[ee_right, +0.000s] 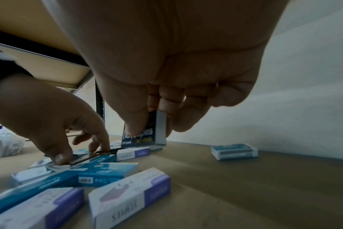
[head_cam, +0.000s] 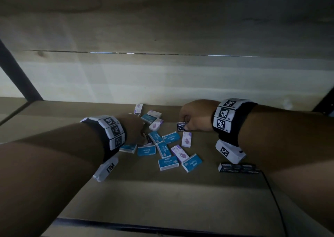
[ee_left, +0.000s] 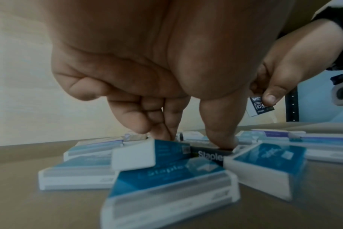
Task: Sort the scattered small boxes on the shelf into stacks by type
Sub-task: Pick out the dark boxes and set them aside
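Right hand (head_cam: 194, 116) pinches a black box (head_cam: 181, 126) clear of the shelf (head_cam: 198, 182) — black stack (head_cam: 238, 167) lies near-right; left hand (head_cam: 132, 128) fingertips pinch another black box (ee_left: 209, 153) wedged among blue ones.

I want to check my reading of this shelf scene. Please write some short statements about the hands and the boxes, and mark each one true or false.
1. The right hand holds a black box lifted off the shelf. True.
2. The left hand rests idle, away from the boxes. False: its fingers are down in the pile on a black box lying between blue boxes.
3. All the boxes are blue. False: purple-and-white boxes and black ones are there too.
4. Some black boxes already lie together near the right forearm. True.
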